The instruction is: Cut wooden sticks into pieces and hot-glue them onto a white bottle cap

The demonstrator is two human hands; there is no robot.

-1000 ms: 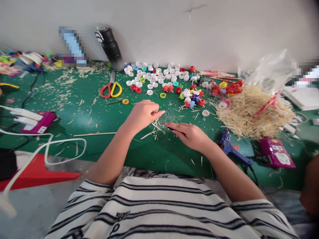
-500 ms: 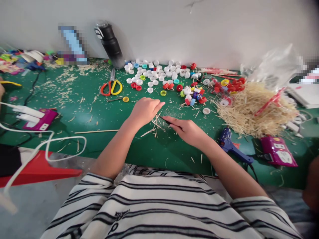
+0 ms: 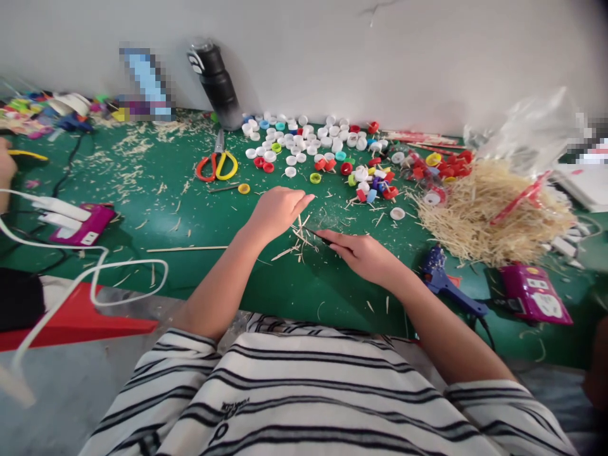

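Observation:
My left hand (image 3: 279, 210) is closed, with a thin wooden stick (image 3: 299, 221) poking out below its fingertips. Most of that stick is hidden by the hand. My right hand (image 3: 365, 253) is wrapped round the dark handle of a small knife (image 3: 323, 239), whose blade points left toward the stick's lower end. Beneath the blade lies a little heap of pale wood shavings (image 3: 299, 246) on the green table (image 3: 294, 291). One long wooden stick (image 3: 187, 249) rests on the table by my left forearm.
Scissors (image 3: 218, 163), a black bottle (image 3: 218, 85) and many bottle caps (image 3: 327, 136) stand toward the wall. On the right are a pile of thin sticks (image 3: 494, 215), a blue glue gun (image 3: 449, 285) and a purple pack (image 3: 536, 294). White cables (image 3: 102, 275) and another person's hand (image 3: 6, 171) are at left.
The knife in my right hand has drawn back slightly to the right and down, away from the stick. My left hand stays almost in place. The view has shifted a little.

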